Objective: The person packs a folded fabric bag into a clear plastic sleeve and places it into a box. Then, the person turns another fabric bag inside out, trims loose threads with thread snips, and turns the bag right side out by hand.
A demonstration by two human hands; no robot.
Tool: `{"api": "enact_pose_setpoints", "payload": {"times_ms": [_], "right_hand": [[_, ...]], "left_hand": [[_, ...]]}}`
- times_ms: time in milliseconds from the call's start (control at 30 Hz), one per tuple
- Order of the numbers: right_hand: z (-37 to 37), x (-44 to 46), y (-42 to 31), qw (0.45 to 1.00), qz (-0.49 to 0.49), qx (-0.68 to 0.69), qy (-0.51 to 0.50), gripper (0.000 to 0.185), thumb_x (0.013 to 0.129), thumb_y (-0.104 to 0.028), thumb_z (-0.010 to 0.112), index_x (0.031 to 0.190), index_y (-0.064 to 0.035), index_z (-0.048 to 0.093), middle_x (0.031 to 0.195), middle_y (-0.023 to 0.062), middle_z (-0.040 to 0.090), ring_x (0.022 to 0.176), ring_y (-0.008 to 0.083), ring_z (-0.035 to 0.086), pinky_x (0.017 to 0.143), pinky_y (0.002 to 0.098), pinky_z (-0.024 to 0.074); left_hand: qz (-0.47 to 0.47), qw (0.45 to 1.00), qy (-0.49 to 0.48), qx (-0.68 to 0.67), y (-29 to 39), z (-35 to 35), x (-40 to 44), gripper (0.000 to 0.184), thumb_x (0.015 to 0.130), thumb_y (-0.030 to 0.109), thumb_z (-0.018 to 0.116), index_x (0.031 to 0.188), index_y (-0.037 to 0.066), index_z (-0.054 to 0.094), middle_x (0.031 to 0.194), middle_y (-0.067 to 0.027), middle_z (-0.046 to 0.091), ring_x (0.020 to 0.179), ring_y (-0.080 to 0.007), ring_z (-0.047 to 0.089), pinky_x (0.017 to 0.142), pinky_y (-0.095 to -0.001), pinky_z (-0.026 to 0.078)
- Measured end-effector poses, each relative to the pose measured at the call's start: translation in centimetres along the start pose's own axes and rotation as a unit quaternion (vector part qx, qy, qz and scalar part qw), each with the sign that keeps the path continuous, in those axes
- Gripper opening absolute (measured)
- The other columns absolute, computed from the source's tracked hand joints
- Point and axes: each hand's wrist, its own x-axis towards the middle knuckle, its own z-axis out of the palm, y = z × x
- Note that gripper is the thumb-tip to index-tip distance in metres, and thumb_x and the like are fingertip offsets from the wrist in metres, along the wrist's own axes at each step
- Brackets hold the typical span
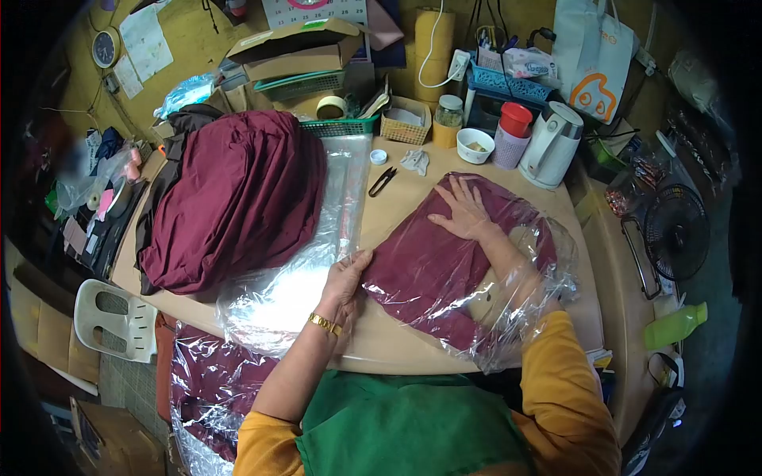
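Gripped the left edge of a clear plastic bag (559, 285) between the thumb and closed fingers (363, 258) of the left hand (345, 279), at the near left corner of a folded maroon garment (421, 258). Laid the right hand (464, 213) flat on the far part of the same garment, fingers spread wide. Had that garment lying on the worktop (393, 349), right of centre, with shiny film wrapped loosely about it and over the right forearm. Could not tell the right palm's exact place, above or beneath the plastic. Had a stack of flat clear bags (274, 305) just left of the left hand, partly overlapped by a large heap of maroon cloth (238, 198). Saw black snips (382, 182) beyond, near a small white cap (379, 157) and a crumpled scrap (415, 161). Saw farther back, roughly in a row, a jar (449, 119), a white bowl (475, 153), a red-topped cup (510, 149) and a white kettle (548, 151).
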Motion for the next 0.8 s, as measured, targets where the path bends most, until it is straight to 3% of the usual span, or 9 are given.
{"api": "enact_pose_setpoints", "payload": {"times_ms": [267,433,533,600,633,667,700,733,800], "right_hand": [[-1.3,1.8,0.8,0.998,0.036,0.024,-0.038,0.092,0.083,-0.071,0.052,0.15,-0.0144,0.029,0.159,0.0206,0.012,0.148,0.0375,0.008,0.115,0.0607,0.0097],[-0.9,0.8,-0.7,0.993,0.032,0.062,-0.09,0.089,0.087,-0.068,0.048,0.152,-0.0127,0.021,0.16,0.02,0.005,0.148,0.0372,0.006,0.116,0.0608,0.0071],[-3.2,-7.9,-2.2,0.987,-0.115,-0.003,-0.11,0.064,0.097,-0.045,0.048,0.149,-0.0115,0.032,0.16,0.0202,0.01,0.149,0.0333,0.006,0.115,0.0623,0.0086],[-6.8,-14.1,-2.1,0.984,-0.113,-0.033,-0.132,0.057,0.096,-0.035,0.052,0.146,-0.01,0.038,0.16,0.0174,0.014,0.149,0.0328,0.01,0.114,0.0625,0.0113],[-8.9,-17.9,-1.8,0.991,-0.089,-0.002,-0.102,0.054,0.095,-0.032,0.052,0.143,-0.008,0.043,0.156,0.0169,0.028,0.145,0.0326,0.023,0.115,0.0561,0.0181],[-4.5,-21.5,4.7,0.971,-0.216,0.078,-0.058,0.05,0.096,-0.031,0.052,0.139,-0.0062,0.048,0.149,0.0171,0.04,0.14,0.0343,0.035,0.115,0.0478,0.0239],[-7.7,-24.6,2.8,0.925,-0.019,0.368,-0.095,0.045,0.096,-0.029,0.052,0.135,-0.0059,0.053,0.146,0.0172,0.044,0.138,0.0323,0.038,0.114,0.0446,0.0263],[-11.0,-27.6,0.8,0.762,0.18,0.611,-0.117,0.041,0.097,-0.028,0.051,0.13,-0.0057,0.058,0.142,0.0174,0.048,0.137,0.0303,0.041,0.114,0.0415,0.0286],[-8.7,-31.6,-0.3,0.736,0.096,0.669,-0.042,0.04,0.094,-0.034,0.057,0.125,-0.0098,0.063,0.139,0.0159,0.053,0.132,0.0287,0.047,0.115,0.0463,0.026]], "left_hand": [[0.077,0.99,0.005,0.119,-1.1,0.0,-0.8,0.026,0.087,0.001,0.069,0.11,-0.009,0.06,0.094,-0.0128,0.068,0.081,-0.0145,0.066,0.074,-0.0252,0.055],[0.103,0.976,-0.049,0.183,-0.7,0.1,-0.6,0.035,0.088,0.009,0.071,0.114,-0.011,0.058,0.1,-0.0135,0.067,0.086,-0.0144,0.065,0.075,-0.0254,0.054],[0.054,0.972,-0.066,0.217,0.0,-0.3,-1.5,0.047,0.088,0.018,0.073,0.119,-0.012,0.055,0.105,-0.0137,0.067,0.089,-0.0159,0.065,0.077,-0.0274,0.054],[0.024,0.97,-0.069,0.23,0.9,-0.6,-1.6,0.054,0.088,0.023,0.074,0.122,-0.012,0.052,0.107,-0.014,0.066,0.09,-0.0171,0.065,0.079,-0.0286,0.054],[-0.021,0.97,-0.099,0.22,1.4,-0.7,-1.5,0.056,0.087,0.027,0.074,0.122,-0.011,0.052,0.108,-0.0144,0.066,0.09,-0.0182,0.066,0.078,-0.0294,0.054],[-0.066,0.967,-0.13,0.209,1.8,-0.5,-1.4,0.059,0.086,0.03,0.075,0.123,-0.011,0.052,0.109,-0.0148,0.066,0.09,-0.0193,0.066,0.078,-0.0301,0.055],[-0.069,0.967,-0.131,0.206,2.6,0.4,-1.9,0.059,0.086,0.03,0.075,0.123,-0.011,0.052,0.109,-0.0148,0.066,0.09,-0.0193,0.066,0.078,-0.0301,0.055],[-0.093,0.936,-0.121,0.318,3.9,1.8,-2.8,0.052,0.087,0.032,0.073,0.118,-0.007,0.058,0.101,-0.0113,0.068,0.086,-0.0167,0.066,0.078,-0.0283,0.054],[-0.074,0.851,-0.167,0.492,3.2,0.9,-1.3,0.04,0.087,0.033,0.073,0.105,-0.003,0.068,0.088,-0.0079,0.071,0.077,-0.0135,0.066,0.071,-0.0259,0.052]]}}
